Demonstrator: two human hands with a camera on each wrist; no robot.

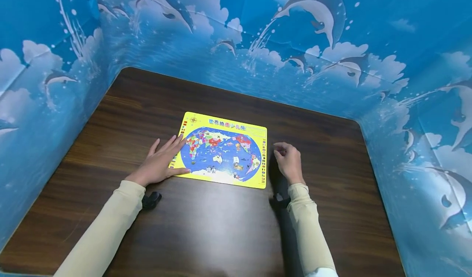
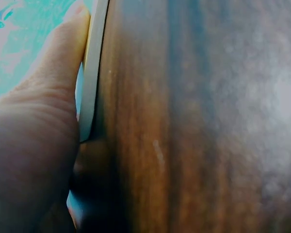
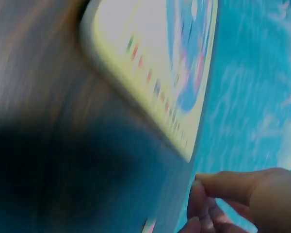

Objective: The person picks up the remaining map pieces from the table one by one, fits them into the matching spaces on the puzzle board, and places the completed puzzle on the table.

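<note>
A flat world-map board (image 1: 223, 150) with a yellow border lies on the brown table, its coloured map facing up. My left hand (image 1: 158, 162) rests on the board's left side, fingers spread and straight. In the left wrist view, the thumb (image 2: 63, 48) lies along the board's near edge (image 2: 93, 73). Beyond the board's right edge, apart from it, is my right hand (image 1: 289, 162). Its fingers are curled, and in the right wrist view the thumb (image 3: 228, 184) meets the fingertips. I see nothing between them. The board's corner (image 3: 188, 158) stands close by in that view.
The dark wood-grain table (image 1: 221, 228) has rounded far corners. Blue curtains (image 1: 236, 43) printed with dolphins and clouds close it in at the back and sides. A dark wrist device (image 1: 151, 200) sits under the left wrist. A small, unclear sliver (image 3: 149, 226) shows in the right wrist view.
</note>
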